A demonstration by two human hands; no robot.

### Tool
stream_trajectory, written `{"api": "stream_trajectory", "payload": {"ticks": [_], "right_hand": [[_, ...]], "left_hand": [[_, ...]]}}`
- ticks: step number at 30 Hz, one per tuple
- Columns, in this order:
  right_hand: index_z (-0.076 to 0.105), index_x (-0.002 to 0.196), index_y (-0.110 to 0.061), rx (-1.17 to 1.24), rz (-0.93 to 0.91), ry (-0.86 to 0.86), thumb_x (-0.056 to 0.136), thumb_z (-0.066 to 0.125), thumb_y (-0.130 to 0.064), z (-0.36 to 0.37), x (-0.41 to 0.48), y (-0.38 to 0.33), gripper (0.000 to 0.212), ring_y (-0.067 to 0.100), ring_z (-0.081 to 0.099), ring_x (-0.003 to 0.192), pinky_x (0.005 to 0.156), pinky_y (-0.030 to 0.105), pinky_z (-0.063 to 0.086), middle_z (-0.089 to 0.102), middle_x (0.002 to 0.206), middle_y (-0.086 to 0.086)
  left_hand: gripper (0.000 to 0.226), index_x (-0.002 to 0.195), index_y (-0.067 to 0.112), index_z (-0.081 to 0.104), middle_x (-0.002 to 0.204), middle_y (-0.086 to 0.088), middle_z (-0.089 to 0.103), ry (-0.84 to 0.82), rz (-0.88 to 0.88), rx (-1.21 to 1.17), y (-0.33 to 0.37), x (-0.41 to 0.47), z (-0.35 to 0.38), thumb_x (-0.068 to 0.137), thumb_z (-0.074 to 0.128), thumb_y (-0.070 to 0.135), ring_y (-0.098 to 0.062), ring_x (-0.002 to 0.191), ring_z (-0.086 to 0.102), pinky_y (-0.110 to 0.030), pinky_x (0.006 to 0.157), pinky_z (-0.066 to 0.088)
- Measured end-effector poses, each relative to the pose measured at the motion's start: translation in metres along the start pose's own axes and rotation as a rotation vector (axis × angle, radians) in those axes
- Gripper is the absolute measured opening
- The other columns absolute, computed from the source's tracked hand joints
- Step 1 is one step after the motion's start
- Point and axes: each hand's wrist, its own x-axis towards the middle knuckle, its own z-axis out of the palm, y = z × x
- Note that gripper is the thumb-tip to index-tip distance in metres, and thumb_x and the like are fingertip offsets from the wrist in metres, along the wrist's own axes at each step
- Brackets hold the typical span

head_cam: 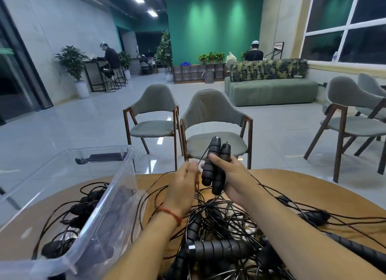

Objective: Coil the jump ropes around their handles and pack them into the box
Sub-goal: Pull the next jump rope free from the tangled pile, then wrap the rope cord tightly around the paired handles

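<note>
**Two handles in one hand, a mountain of rope below**

The right hand's fingers (pixel 217 160) were wrapped around a pair of handles (pixel 208 171), black ribbed foam ones held side by side. They pointed up and away from the body, with the bottom ends sticking out under the palm. So the right hand (pixel 231 175) was definitely gripping.

The left hand (pixel 183 181) was just beside it, at about the same height, but it came out blurry. I honestly couldn't tell whether its fingers were pinching anything or just loosely curled. A thin black cord (pixel 203 154) ran from the top of the handles down toward those fingertips. There was a red string bracelet (pixel 171 214) on that wrist.

Both hands hovered above the worktop (pixel 292 181), which was round and wooden. Right under the forearms sat a tangled pile of jump ropes (pixel 219 227), loose cords looping everywhere, with one loose handle (pixel 217 248) lying across the near side. More cords trailed off to the right.

The box (pixel 125 171) was a clear plastic bin on the left side of the worktop, close to the left forearm. More ropes and dark handles showed through its walls, though I couldn't say if they were inside it or behind it.

Past the worktop stood two grey chairs (pixel 215 121) on a glossy floor, and a green sofa (pixel 271 92) sat further back.
</note>
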Motion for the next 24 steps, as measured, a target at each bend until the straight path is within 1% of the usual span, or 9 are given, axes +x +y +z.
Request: {"api": "stream_trajectory", "payload": {"ticks": [3, 6, 9, 12, 14, 16, 19, 22, 24], "right_hand": [[0.063, 0.136, -0.005, 0.030, -0.034, 0.013, 0.096, 0.078, -0.018, 0.003, 0.011, 0.009, 0.045, 0.034, 0.074, 0.116, 0.098, 0.048, 0.061, 0.074, 0.126, 0.023], [0.063, 0.134, -0.006, 0.029, -0.078, 0.039, 0.096, 0.077, -0.016, 0.005, 0.017, 0.024, 0.042, 0.036, 0.074, 0.115, 0.100, 0.055, 0.060, 0.075, 0.122, 0.022], [0.065, 0.130, -0.010, 0.039, -0.132, 0.102, 0.093, 0.081, -0.015, 0.004, 0.023, 0.037, 0.041, 0.039, 0.074, 0.114, 0.098, 0.061, 0.060, 0.076, 0.119, 0.022], [0.067, 0.127, -0.011, 0.058, -0.167, 0.131, 0.090, 0.084, -0.016, 0.003, 0.029, 0.046, 0.042, 0.041, 0.074, 0.114, 0.097, 0.065, 0.059, 0.076, 0.118, 0.022], [0.066, 0.127, -0.013, 0.050, -0.176, 0.123, 0.091, 0.084, -0.015, 0.004, 0.032, 0.050, 0.041, 0.041, 0.074, 0.113, 0.097, 0.067, 0.058, 0.075, 0.119, 0.023], [0.065, 0.129, -0.012, 0.055, -0.191, 0.105, 0.091, 0.083, -0.013, 0.006, 0.031, 0.052, 0.042, 0.041, 0.074, 0.113, 0.097, 0.069, 0.057, 0.073, 0.121, 0.025], [0.063, 0.132, -0.013, 0.043, -0.225, 0.096, 0.092, 0.082, -0.014, 0.007, 0.030, 0.049, 0.044, 0.039, 0.073, 0.115, 0.100, 0.068, 0.057, 0.073, 0.124, 0.022], [0.063, 0.132, -0.013, 0.069, -0.234, 0.117, 0.091, 0.083, -0.013, 0.006, 0.028, 0.048, 0.046, 0.039, 0.074, 0.113, 0.096, 0.069, 0.057, 0.073, 0.123, 0.023], [0.064, 0.129, -0.012, 0.063, -0.237, 0.149, 0.090, 0.084, -0.012, 0.009, 0.028, 0.049, 0.043, 0.041, 0.075, 0.110, 0.094, 0.070, 0.058, 0.073, 0.120, 0.025]], "left_hand": [[0.044, 0.083, 0.029, 0.062, 0.069, 0.011, 0.056, -0.161, 0.067, 0.153, -0.018, -0.012, -0.005, 0.109, 0.041, 0.057, -0.007, 0.063, 0.049, -0.031, 0.063, 0.040], [0.030, 0.094, 0.028, 0.066, 0.072, 0.009, 0.061, -0.132, 0.044, 0.181, -0.037, -0.009, -0.005, 0.109, 0.049, 0.049, -0.006, 0.064, 0.054, -0.032, 0.064, 0.044], [0.019, 0.102, 0.032, 0.071, 0.081, 0.005, 0.070, -0.092, 0.020, 0.104, -0.050, -0.011, -0.001, 0.106, 0.058, 0.045, -0.010, 0.071, 0.064, -0.036, 0.066, 0.052], [0.024, 0.112, 0.027, 0.075, 0.095, -0.009, 0.076, -0.140, -0.078, -0.156, -0.053, -0.014, 0.001, 0.102, 0.065, 0.047, -0.031, 0.088, 0.073, -0.053, 0.080, 0.060], [0.043, 0.116, 0.017, 0.074, 0.098, -0.007, 0.077, -0.218, -0.170, -0.281, -0.051, -0.015, 0.002, 0.099, 0.065, 0.055, -0.027, 0.090, 0.073, -0.041, 0.079, 0.058], [0.041, 0.111, 0.017, 0.075, 0.097, -0.004, 0.079, -0.262, -0.152, -0.220, -0.050, -0.015, 0.002, 0.095, 0.064, 0.053, -0.021, 0.091, 0.075, -0.031, 0.078, 0.057], [0.035, 0.100, 0.015, 0.078, 0.095, -0.009, 0.079, -0.303, -0.112, -0.190, -0.048, -0.013, 0.004, 0.100, 0.062, 0.046, -0.024, 0.092, 0.075, -0.037, 0.083, 0.057], [0.026, 0.100, 0.017, 0.080, 0.093, -0.002, 0.079, -0.186, -0.060, -0.121, -0.054, -0.008, 0.005, 0.094, 0.073, 0.042, -0.016, 0.088, 0.075, -0.031, 0.078, 0.057], [0.020, 0.100, 0.025, 0.081, 0.096, 0.001, 0.078, -0.123, -0.030, -0.074, -0.058, -0.006, 0.005, 0.089, 0.080, 0.041, -0.015, 0.091, 0.075, -0.037, 0.081, 0.060]]}}
